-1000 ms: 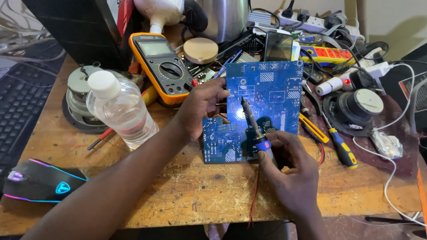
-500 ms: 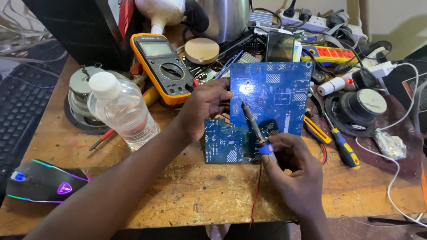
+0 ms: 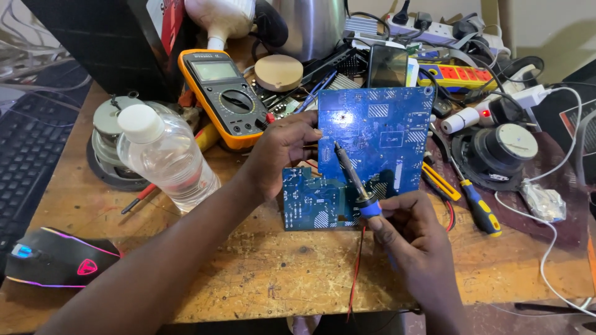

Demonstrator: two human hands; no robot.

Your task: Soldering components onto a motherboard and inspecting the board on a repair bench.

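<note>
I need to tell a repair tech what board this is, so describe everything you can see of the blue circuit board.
The blue circuit board is a flat, stepped panel with a narrower lower left section, covered in pale traces, solder points and striped patches. It lies solder side up on the wooden table, among tools. The left hand grips its left edge; the right hand holds a soldering iron whose tip rests near the board's middle.

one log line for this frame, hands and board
left hand: steadies blue circuit board at left edge | right hand: holds soldering iron, tip on board | nearby: multimeter, water bottle
</note>
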